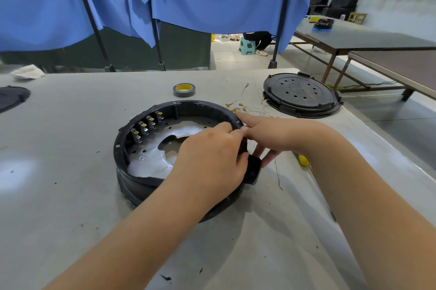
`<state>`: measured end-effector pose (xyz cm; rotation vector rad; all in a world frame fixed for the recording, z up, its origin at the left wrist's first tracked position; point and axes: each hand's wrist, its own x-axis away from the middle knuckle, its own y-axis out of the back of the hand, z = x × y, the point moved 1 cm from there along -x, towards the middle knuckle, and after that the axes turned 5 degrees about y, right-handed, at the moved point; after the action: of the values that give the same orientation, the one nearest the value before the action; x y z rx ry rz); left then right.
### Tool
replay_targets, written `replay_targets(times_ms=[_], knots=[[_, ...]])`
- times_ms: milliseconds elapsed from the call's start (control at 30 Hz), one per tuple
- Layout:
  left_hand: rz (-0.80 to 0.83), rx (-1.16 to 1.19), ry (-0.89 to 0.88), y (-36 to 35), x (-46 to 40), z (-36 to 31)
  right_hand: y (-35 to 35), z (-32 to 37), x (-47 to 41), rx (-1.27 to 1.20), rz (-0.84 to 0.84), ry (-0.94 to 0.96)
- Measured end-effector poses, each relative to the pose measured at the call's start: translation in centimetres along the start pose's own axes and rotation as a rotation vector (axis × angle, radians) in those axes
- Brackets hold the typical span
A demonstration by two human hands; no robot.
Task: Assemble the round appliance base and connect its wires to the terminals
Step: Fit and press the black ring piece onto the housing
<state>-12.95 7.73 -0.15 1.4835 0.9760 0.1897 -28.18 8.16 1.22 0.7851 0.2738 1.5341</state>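
Both forearms reach in from the near edge, and my left hand (210, 155) sits over the right side of the round base (179, 146) on the table (70, 195), fingers curled down at the rim; I cannot tell whether they pinch anything. My right hand (278, 135) meets it from the outside, forefinger laid straight along the rim, the others spread loosely around a small black block (253, 169) at the base's wall, holding nothing that I can see. Across the base from the grip, four terminals (147, 125) stand bare in a row on the inner wall. Beyond the grip lie the loose wires (245, 108), just beside the round black cover (300, 95); further off, a roll of tape (184, 89). To the right of the grip, a yellow-handled tool (303, 160).

I judge I am seating a part at the rim, with wiring not begun. Next calls for firm seating there, then picking up a wire and pushing its end onto a terminal
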Motion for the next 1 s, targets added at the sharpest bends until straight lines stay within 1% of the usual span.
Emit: replay_targets(times_ms=[100,233,367,567,867,1000], knots=[[0.006,0.116,0.005,0.3,0.0,0.3,0.1,-0.1,0.2,-0.02,0.012,0.006],[-0.026,0.167,-0.01,0.5,-0.2,0.4,0.1,-0.1,0.2,-0.022,0.024,0.01],[-0.051,0.178,-0.033,0.6,-0.8,0.2,0.2,-0.1,0.2,-0.028,0.032,0.012],[-0.009,0.204,-0.068,0.7,-1.1,0.5,0.0,0.0,-0.1,-0.022,0.012,-0.016],[-0.025,0.199,-0.063,0.4,-0.8,0.4,0.0,-0.1,-0.1,-0.017,0.003,-0.025],[-0.023,0.259,-0.053,0.5,-0.8,0.4,0.1,0.0,0.1,-0.007,0.015,-0.019]])
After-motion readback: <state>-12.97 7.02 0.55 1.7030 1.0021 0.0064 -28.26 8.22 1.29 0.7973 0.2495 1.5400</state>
